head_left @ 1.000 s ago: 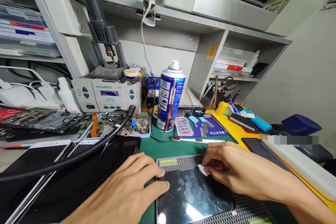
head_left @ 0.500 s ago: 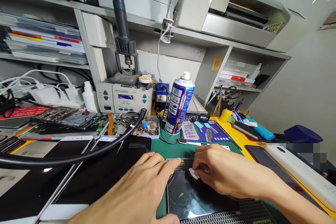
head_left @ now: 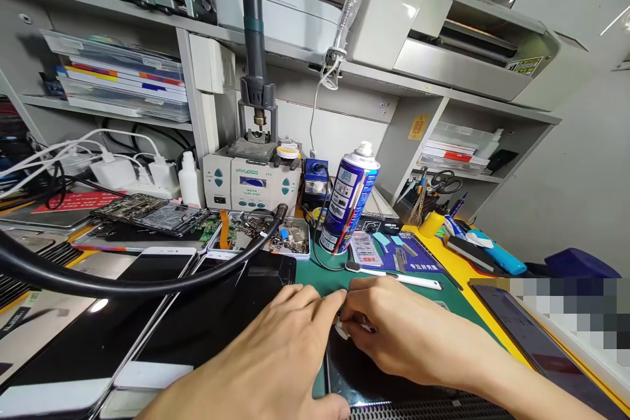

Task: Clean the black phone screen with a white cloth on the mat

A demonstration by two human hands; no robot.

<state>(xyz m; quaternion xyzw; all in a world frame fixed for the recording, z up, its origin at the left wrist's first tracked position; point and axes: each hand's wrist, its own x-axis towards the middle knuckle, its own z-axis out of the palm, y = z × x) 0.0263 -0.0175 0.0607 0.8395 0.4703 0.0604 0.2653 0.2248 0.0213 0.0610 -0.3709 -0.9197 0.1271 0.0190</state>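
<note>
A dark glossy glass panel [head_left: 367,377] lies on a black perforated mat [head_left: 418,411] at the lower middle. My right hand [head_left: 418,338] pinches a small white wad [head_left: 342,330] against the panel's upper left part; its material is too small to tell. Along the panel's left side rests my left hand [head_left: 275,348], fingers stretched forward and thumb apart near the lower corner. Its index fingertip is close to my right fingers. My right hand and forearm hide much of the panel.
Behind my hands stand a blue spray can [head_left: 349,200] and a brush [head_left: 394,275]. A black hose [head_left: 197,281] arches over tablets on the left. Further back are a tray of small parts [head_left: 310,246] and a hot-air station [head_left: 253,184]. A dark phone [head_left: 536,335] lies right.
My right hand has moved left with the white wad, closer to my left index finger. My left hand keeps its place beside the panel. The whole view has shifted slightly.
</note>
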